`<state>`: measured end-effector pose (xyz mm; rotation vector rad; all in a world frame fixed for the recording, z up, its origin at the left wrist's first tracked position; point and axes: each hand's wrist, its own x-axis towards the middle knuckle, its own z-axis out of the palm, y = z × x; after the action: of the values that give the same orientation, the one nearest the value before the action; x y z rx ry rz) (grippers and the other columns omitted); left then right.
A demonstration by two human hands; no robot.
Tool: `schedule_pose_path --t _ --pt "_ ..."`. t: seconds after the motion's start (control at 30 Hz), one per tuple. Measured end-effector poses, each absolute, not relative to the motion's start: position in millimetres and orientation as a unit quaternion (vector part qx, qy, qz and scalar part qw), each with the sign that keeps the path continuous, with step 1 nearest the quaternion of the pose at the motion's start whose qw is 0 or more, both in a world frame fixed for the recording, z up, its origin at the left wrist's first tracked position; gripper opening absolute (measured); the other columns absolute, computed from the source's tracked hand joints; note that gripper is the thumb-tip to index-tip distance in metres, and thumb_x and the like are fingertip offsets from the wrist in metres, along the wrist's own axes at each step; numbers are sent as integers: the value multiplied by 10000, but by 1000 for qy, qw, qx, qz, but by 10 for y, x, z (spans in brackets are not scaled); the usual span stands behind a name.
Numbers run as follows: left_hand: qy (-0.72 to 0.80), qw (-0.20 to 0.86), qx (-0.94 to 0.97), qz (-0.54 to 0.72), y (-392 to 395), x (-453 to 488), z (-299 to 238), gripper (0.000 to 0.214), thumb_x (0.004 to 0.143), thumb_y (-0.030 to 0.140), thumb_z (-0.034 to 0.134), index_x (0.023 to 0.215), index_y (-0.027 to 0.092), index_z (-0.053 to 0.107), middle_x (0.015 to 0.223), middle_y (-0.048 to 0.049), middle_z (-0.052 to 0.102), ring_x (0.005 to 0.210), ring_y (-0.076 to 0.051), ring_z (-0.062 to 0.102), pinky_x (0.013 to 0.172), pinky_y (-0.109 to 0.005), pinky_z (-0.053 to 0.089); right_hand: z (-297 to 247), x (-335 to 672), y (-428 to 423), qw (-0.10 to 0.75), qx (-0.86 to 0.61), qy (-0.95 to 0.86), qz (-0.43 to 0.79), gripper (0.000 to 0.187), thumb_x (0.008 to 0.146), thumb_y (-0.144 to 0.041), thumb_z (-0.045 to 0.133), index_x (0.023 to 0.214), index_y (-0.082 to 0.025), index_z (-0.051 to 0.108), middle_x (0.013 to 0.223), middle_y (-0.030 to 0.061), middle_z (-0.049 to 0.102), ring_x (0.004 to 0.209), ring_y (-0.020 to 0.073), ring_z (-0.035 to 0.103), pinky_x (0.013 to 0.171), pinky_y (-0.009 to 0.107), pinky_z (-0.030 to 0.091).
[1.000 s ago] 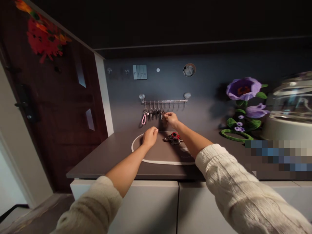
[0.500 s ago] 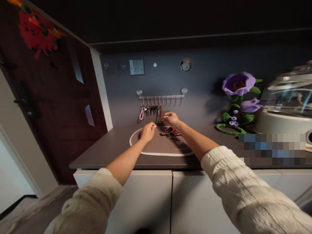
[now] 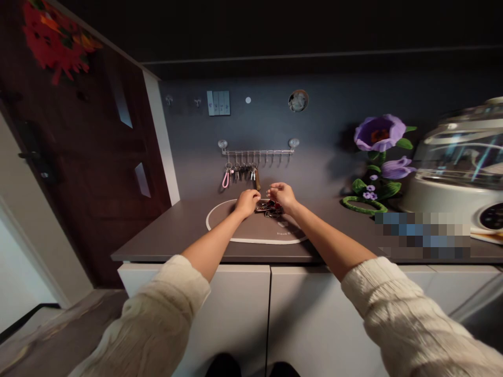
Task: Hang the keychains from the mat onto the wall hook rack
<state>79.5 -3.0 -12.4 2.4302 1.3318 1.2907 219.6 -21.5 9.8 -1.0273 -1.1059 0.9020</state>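
A bunch of keys with a red tag (image 3: 268, 207) lies on a dark mat with a white rim (image 3: 220, 235) on the counter. My left hand (image 3: 247, 201) is curled, its fingertips at the left end of the bunch. From the right side, my right hand (image 3: 283, 196) pinches the same bunch. On the wall behind, a metal hook rail (image 3: 257, 152) carries several keys, one with a pink loop (image 3: 226, 179) and one with a brown fob (image 3: 257, 182).
A dark wooden door (image 3: 78, 157) stands at the left. A purple knitted flower (image 3: 379, 133) and a white appliance with a clear lid (image 3: 456, 173) stand on the counter (image 3: 165, 235) at the right. White cabinet doors (image 3: 314, 319) lie below.
My right hand has come down from the hook rail to the bunch of keys on the mat. My left hand has slid right to meet the bunch.
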Motion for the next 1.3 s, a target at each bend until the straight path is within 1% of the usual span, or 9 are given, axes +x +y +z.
schedule_pose_path --t 0.1,0.17,0.27,0.37,0.5,0.63,0.8,1.07,1.3 --pt "458 45 794 397 10 872 -133 160 774 177 515 813 183 670 895 -63 654 874 -173 561 812 -276 396 -15 2293 -243 640 -485 -492 336 125 742 -73 459 815 -171 486 622 -17 585 462 68 512 501 211 438" --pt "475 37 795 375 27 897 -146 178 783 199 512 853 199 675 940 -64 651 912 -181 556 825 -285 388 -90 2369 -242 628 -516 -510 283 129 743 -105 467 848 -168 504 659 -12 599 467 68 509 519 220 444" --pt "484 16 809 333 31 901 -172 210 794 234 508 927 230 670 999 -58 641 960 -190 539 832 -295 376 -152 2457 -230 591 -556 -550 198 151 753 -142 466 889 -159 531 687 0 616 532 83 545 609 244 465" --pt "481 -3 826 294 20 884 -198 242 805 259 499 987 259 657 1041 -52 633 1002 -200 517 836 -310 359 -141 2482 -230 538 -585 -594 122 167 776 -161 452 908 -149 554 696 20 629 616 104 574 699 264 458" --pt "470 -11 839 273 -5 872 -205 226 807 260 497 947 269 674 1007 -43 652 981 -201 527 818 -315 346 -112 2452 -236 474 -603 -640 47 195 794 -168 443 937 -144 573 729 47 641 693 129 586 764 274 434" --pt "446 -16 851 277 -32 865 -183 192 787 264 525 888 252 688 960 -43 664 947 -199 541 813 -315 333 -122 2431 -231 449 -597 -664 30 221 801 -167 437 971 -143 575 746 54 644 704 132 586 772 268 426" --pt "444 -33 847 291 -61 814 -171 161 774 252 538 829 218 686 919 -53 662 935 -201 540 812 -321 324 -123 2443 -220 453 -597 -662 24 220 796 -161 442 966 -147 581 737 50 643 695 131 584 765 264 425" --pt "444 -46 845 295 -122 745 -139 155 786 244 521 833 212 666 910 -47 647 919 -188 536 784 -306 337 -112 2432 -242 450 -587 -673 31 224 795 -158 434 965 -150 579 709 42 646 661 130 577 746 264 425" --pt "438 -44 838 324 -138 719 -102 156 792 243 511 821 203 659 895 -47 642 901 -189 539 782 -312 350 -127 2411 -243 441 -572 -692 21 214 792 -176 445 951 -158 587 732 40 648 697 133 581 751 261 421"
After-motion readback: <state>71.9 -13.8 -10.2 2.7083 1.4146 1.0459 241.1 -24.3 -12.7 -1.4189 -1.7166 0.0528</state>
